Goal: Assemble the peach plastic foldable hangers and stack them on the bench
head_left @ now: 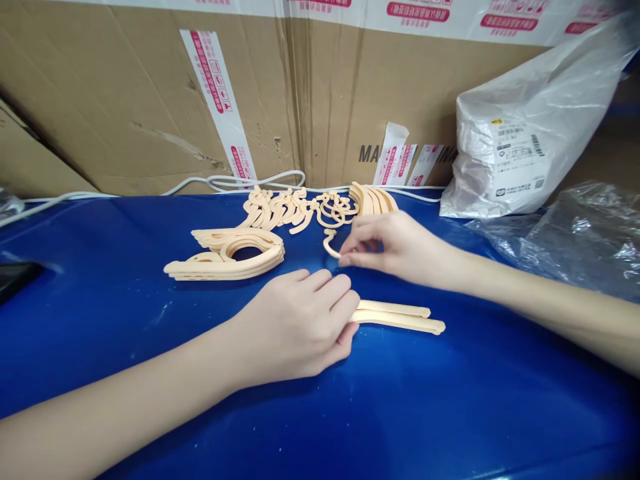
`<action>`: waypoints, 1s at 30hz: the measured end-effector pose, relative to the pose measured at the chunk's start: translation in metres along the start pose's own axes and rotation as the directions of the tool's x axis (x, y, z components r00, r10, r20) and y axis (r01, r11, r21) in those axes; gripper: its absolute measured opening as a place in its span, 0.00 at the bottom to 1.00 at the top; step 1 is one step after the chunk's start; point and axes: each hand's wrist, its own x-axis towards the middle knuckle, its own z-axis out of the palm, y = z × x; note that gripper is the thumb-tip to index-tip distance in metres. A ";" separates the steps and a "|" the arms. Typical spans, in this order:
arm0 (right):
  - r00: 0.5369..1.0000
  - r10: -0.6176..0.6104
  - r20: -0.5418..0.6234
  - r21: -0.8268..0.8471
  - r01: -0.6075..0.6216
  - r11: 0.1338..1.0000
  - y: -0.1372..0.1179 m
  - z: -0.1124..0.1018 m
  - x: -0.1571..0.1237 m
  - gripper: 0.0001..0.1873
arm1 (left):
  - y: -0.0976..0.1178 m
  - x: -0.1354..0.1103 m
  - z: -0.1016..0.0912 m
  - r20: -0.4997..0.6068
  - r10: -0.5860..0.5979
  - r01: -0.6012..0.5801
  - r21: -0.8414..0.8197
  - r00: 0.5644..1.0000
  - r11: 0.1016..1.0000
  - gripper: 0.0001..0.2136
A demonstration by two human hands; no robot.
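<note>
My left hand (300, 327) is closed around a pair of cream plastic hanger arms (400, 319), whose two long ends stick out to the right; the part inside my fist is hidden. Between the thumb and fingers of my right hand (375, 247) is a curved cream hanger hook (330, 245), just above and apart from the arms. A stack of folded hangers (240, 267) lies left of my hands. Behind them are a pile of small curved pieces (275, 210), several loose hooks (335, 208) and a row of hanger arms (373, 199), partly covered by my right hand.
Everything lies on a blue-covered table (350, 413). A large cardboard box (325, 100) stands along the back, with a white cable (255, 180) before it. At right are a white plastic bag (520, 133) and clear film (575, 233). A dark flat object (17, 279) sits at the left edge.
</note>
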 end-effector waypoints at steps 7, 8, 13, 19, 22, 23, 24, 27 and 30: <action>0.997 -0.041 0.068 -0.091 0.047 0.995 -0.005 0.016 -0.013 0.04 | 0.002 0.000 -0.003 -0.069 0.024 -0.018 0.088 0.997 0.996 0.09; 0.997 -0.048 0.063 -0.088 0.053 0.995 -0.006 0.017 -0.014 0.04 | 0.002 0.000 -0.003 -0.072 0.021 -0.015 0.087 0.997 0.996 0.09; 0.997 -0.073 0.033 -0.050 0.074 0.996 -0.005 0.023 -0.017 0.06 | 0.006 -0.001 -0.007 -0.092 0.056 -0.042 0.151 0.994 0.988 0.09; 0.996 -0.073 0.058 0.001 0.073 0.997 -0.003 0.024 -0.017 0.06 | 0.014 0.000 -0.013 -0.009 -0.009 0.010 0.133 1.000 0.991 0.08; 0.993 -0.093 0.066 0.039 0.091 0.995 -0.002 0.024 -0.017 0.06 | 0.018 0.001 -0.014 0.002 -0.063 0.062 0.114 0.998 0.992 0.10; 0.991 -0.109 0.072 0.058 0.105 0.993 -0.002 0.025 -0.017 0.05 | 0.019 0.001 -0.015 0.011 -0.080 0.078 0.104 0.997 0.992 0.10; 0.989 -0.125 0.082 0.075 0.119 0.990 -0.002 0.025 -0.017 0.05 | 0.020 0.001 -0.015 0.021 -0.095 0.093 0.092 0.995 0.991 0.10; 0.982 -0.152 0.114 0.107 0.140 0.984 -0.003 0.023 -0.016 0.06 | 0.021 0.000 -0.017 0.054 -0.139 0.136 0.058 0.989 0.989 0.09; 0.981 -0.161 0.110 0.093 0.151 0.984 -0.005 0.015 -0.012 0.08 | 0.021 0.000 -0.021 0.094 -0.189 0.189 0.007 0.977 0.982 0.08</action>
